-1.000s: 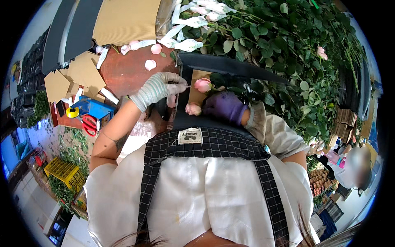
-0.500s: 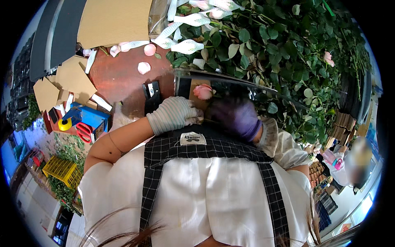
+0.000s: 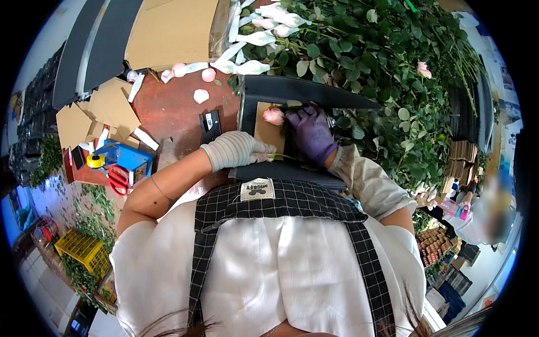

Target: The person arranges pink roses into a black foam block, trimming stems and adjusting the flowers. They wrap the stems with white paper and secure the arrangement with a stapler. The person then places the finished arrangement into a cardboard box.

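A pink rose (image 3: 273,116) lies with its head over a brown cardboard strip (image 3: 268,135), on a black sheet (image 3: 269,85) that curves up along its far side. My right hand (image 3: 314,133), in a purple glove, is closed around the leafy stem just right of the bloom; its fingertips are partly lost among dark leaves. Lower and to the left, my left hand (image 3: 238,150), in a white striped glove, pinches a green stem (image 3: 285,158) at the strip's near end. What else lies inside the left palm is hidden.
Leafy rose stems (image 3: 359,67) pile up at the far right. Netted rose heads (image 3: 257,38) and a cardboard stack (image 3: 168,31) lie at the back. Left of me are a black stapler-like tool (image 3: 210,127), red-handled scissors (image 3: 118,180) and a blue box (image 3: 132,157). Another person stands far right.
My right hand, blurred before, has moved up beside the rose head. The black sheet now shows more fully, standing behind the rose. My left hand stays nearly in place, a green stem now visible at its fingers.
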The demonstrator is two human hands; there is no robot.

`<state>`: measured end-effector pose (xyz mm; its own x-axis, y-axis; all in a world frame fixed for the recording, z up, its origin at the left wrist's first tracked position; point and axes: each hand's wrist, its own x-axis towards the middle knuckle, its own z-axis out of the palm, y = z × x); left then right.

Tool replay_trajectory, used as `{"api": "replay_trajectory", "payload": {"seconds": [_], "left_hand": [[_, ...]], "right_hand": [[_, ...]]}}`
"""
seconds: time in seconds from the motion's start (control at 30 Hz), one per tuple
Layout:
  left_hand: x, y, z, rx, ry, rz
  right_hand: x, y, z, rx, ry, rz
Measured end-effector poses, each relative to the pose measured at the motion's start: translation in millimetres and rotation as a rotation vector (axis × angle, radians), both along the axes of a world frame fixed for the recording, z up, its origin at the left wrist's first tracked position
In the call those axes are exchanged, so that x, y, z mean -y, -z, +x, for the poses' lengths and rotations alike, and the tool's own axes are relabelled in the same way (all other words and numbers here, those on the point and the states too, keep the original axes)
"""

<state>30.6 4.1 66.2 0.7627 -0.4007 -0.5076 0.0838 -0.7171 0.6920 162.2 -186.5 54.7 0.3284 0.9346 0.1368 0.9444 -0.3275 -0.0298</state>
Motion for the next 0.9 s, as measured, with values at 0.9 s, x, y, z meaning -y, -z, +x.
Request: {"api": "replay_trajectory", "payload": {"seconds": [0.9], "left_hand": [[23.7,-11.5,17.3,0.570,0.014,0.261]], "right_hand": [[112.5,-140.5,70.8,-0.437,0.438,1.011]]}}
